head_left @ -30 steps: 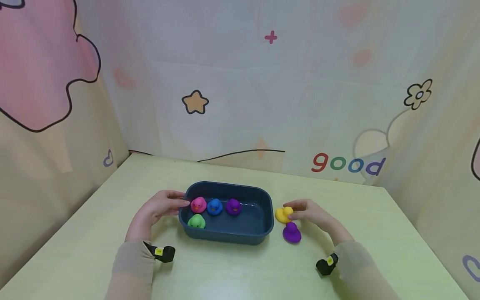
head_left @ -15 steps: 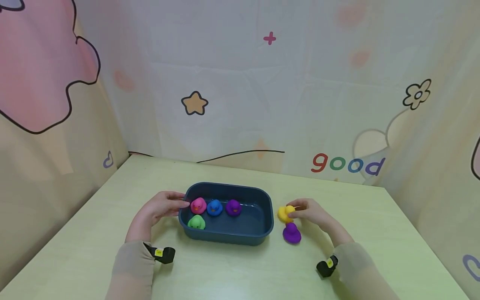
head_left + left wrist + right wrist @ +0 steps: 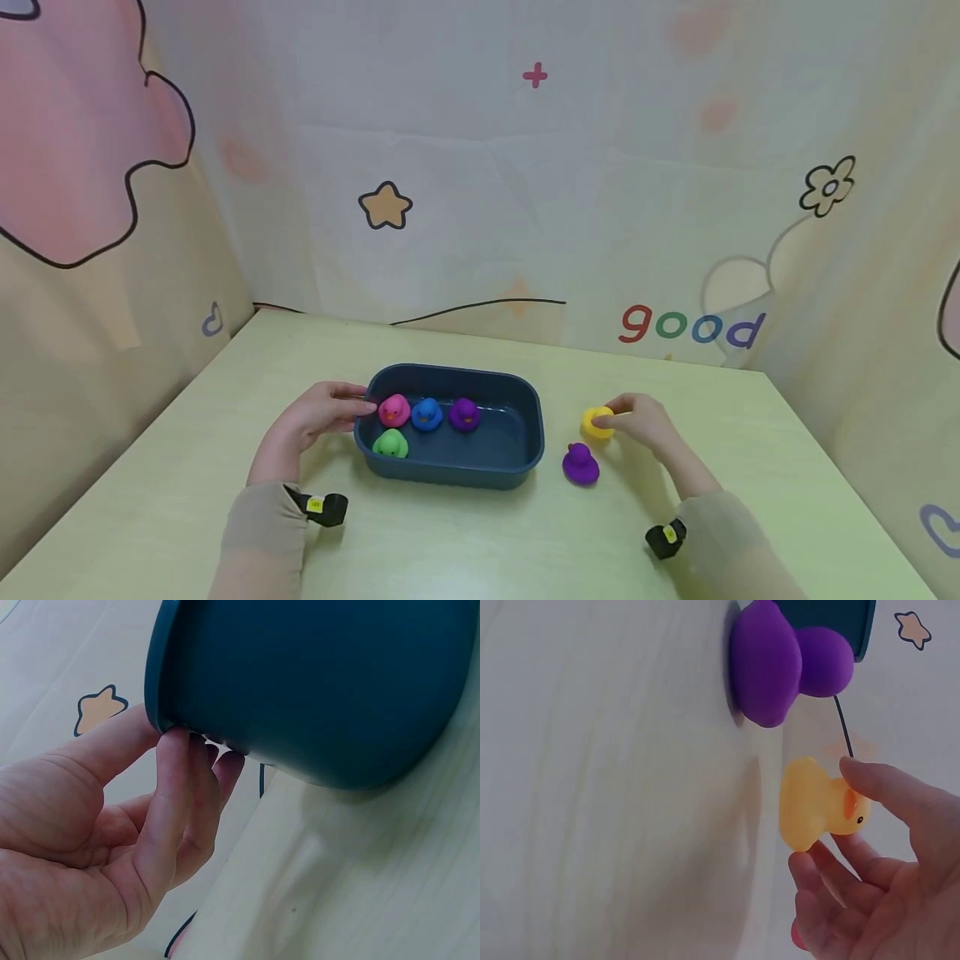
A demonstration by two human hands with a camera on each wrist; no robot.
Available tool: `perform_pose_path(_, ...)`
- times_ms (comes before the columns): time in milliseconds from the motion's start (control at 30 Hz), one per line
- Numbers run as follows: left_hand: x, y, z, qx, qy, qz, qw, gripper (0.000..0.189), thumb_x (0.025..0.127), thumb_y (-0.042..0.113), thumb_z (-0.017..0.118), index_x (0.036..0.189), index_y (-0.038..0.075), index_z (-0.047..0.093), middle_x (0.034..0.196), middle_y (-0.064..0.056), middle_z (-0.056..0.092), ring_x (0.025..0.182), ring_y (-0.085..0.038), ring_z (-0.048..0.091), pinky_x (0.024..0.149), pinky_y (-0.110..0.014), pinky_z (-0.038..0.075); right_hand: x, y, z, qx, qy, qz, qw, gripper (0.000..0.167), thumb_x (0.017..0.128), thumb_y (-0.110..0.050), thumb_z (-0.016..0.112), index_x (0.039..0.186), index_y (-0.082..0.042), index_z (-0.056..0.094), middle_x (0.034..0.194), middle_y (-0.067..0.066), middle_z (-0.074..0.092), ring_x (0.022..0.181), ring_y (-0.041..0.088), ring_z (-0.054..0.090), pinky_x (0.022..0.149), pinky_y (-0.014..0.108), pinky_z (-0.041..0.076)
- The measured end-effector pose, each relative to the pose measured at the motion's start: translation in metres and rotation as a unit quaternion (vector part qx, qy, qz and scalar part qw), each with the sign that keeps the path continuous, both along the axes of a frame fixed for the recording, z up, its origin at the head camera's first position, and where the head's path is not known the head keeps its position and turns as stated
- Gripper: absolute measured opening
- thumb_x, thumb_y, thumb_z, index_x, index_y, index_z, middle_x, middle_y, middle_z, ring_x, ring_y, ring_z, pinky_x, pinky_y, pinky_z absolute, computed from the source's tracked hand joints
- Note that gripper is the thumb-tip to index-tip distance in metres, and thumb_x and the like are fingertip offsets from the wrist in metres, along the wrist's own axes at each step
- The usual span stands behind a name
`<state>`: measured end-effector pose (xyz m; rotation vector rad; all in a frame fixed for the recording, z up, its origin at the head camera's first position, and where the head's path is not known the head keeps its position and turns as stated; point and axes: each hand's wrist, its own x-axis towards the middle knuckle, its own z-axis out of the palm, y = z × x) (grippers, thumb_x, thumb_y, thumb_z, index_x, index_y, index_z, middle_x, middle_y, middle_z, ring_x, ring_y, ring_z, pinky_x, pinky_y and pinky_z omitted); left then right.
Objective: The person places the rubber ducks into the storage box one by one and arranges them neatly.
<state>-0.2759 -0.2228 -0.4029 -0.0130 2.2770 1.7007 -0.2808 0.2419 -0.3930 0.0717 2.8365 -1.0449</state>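
My left hand grips the left end of a dark blue tub, thumb at the rim and fingers against the outer wall; the left wrist view shows the same hold on the tub. Inside the tub sit a pink duck, a blue duck, a purple duck and a green duck. Right of the tub, my right hand pinches a yellow rubber duck between thumb and fingers, seemingly just above the table. Near it, a second purple duck rests on the table.
The pale table extends around the tub on all sides. Printed cloth hangs behind the table and along its left and right sides. The tub's right half is bare inside.
My right hand has moved right, carrying the yellow duck away from the tub and the loose purple duck; the yellow duck has turned. The left hand keeps its hold on the tub.
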Motion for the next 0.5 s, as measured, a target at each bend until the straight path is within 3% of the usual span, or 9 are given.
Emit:
perform_pose_path(233,0.0014,-0.001,-0.0003,-0.001,-0.001,-0.001,1.0,0.063,0.092,0.022,0.069,0.14,-0.008,0.043,0.137,-0.027,0.051,0.103,-0.024,0.064,0.088,-0.029,0.057,0.006,0.005,0.0064,0.017,-0.025,-0.013,0.9995,0.046,0.084,-0.03,0.075,0.111,0.005,0.061,0.105,0.018,0.063,0.091,0.028,0.058,0.078,0.037,0.053)
perform_pose_path(500,0.0011,0.0003,0.0,0.001,0.0,-0.002,1.0,0.061,0.093,0.021,0.067,0.14,-0.008,0.043,0.137,-0.027,0.051,0.101,-0.021,0.063,0.087,-0.028,0.057,0.0105,0.0097,0.0052,0.041,-0.046,-0.014,0.998,0.042,0.082,-0.03,0.077,0.102,0.002,0.06,0.096,0.013,0.064,0.085,0.024,0.059,0.072,0.033,0.051)
